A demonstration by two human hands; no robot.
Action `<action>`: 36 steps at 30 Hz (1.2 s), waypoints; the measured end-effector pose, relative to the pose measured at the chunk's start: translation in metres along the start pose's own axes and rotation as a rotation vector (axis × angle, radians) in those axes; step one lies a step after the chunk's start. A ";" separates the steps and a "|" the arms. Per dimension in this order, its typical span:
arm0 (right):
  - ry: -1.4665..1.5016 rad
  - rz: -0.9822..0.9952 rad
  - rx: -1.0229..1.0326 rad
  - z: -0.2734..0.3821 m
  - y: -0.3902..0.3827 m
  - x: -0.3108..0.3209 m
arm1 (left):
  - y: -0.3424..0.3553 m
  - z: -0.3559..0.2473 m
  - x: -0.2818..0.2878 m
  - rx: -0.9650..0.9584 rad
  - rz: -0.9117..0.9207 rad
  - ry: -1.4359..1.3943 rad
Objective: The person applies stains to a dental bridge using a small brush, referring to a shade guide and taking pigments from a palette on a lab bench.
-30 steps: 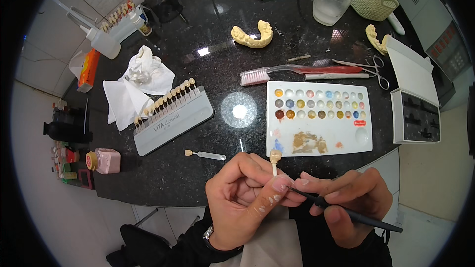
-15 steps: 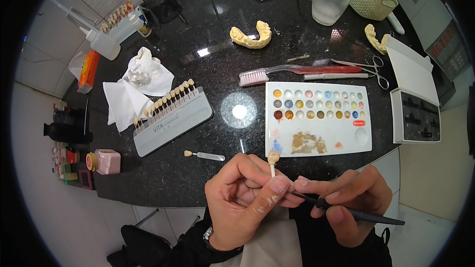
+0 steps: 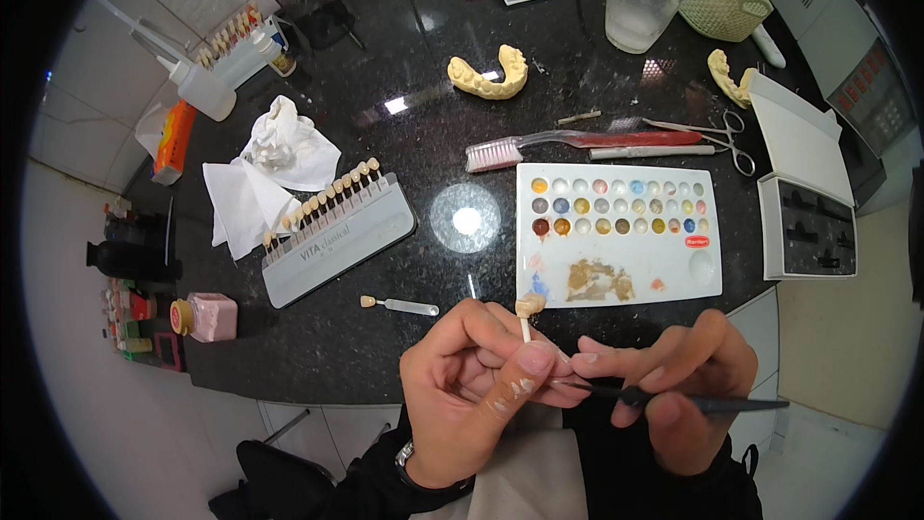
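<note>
My left hand (image 3: 481, 380), smudged with pale paste on the thumb, pinches a thin white stick (image 3: 526, 329) upright. On the stick's top end sits a small beige dental crown (image 3: 529, 304), just in front of the white palette's (image 3: 616, 277) near edge. A slim black-handled brush (image 3: 717, 405) lies nearly level in my right hand (image 3: 688, 376), closed round it with the fingertips. Its dark tip reaches to the left fingers, below the crown; whether it touches them I cannot tell. The palette holds rows of coloured wells and a brown smear.
A tooth shade guide (image 3: 337, 246) and a loose shade tab (image 3: 409, 307) lie left. Behind are a yellow dental model (image 3: 489, 85), a large red toothbrush (image 3: 616, 137), scissor-handled forceps (image 3: 736, 144) and a glass (image 3: 645, 0). An open white box (image 3: 808, 221) stands right, a pink jar (image 3: 210, 316) far left.
The brush has swung closer to level, its back end rising. My left hand has tipped the stick and crown slightly leftward. Both hands keep their holds.
</note>
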State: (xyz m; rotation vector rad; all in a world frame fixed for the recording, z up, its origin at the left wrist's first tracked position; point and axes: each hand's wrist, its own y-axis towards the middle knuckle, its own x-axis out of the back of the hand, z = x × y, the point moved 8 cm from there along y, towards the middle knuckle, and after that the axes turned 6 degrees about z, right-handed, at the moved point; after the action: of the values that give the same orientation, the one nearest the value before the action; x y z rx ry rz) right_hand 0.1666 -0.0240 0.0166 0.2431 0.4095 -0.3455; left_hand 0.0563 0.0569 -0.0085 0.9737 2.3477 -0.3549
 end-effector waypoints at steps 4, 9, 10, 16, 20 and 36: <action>0.006 -0.044 0.103 0.002 0.002 0.006 | 0.002 0.003 0.000 0.081 0.058 -0.123; -0.213 -0.003 0.265 0.002 0.005 -0.011 | 0.001 0.003 0.003 0.113 -0.003 -0.086; -0.227 0.011 0.287 0.001 0.003 -0.013 | 0.001 0.003 0.005 0.121 0.052 -0.130; -0.385 0.103 0.296 -0.001 0.002 -0.023 | 0.002 0.006 0.004 0.168 0.130 -0.231; -0.400 0.120 0.336 -0.003 0.002 -0.024 | 0.001 0.006 0.006 0.164 0.104 -0.257; -0.397 0.074 0.328 -0.003 0.006 -0.023 | 0.002 0.007 0.006 0.174 0.083 -0.325</action>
State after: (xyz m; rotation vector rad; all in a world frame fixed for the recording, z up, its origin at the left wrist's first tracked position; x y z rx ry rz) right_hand 0.1475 -0.0109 0.0246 0.4982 -0.0509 -0.3779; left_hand 0.0572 0.0590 -0.0175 1.0063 2.0016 -0.6421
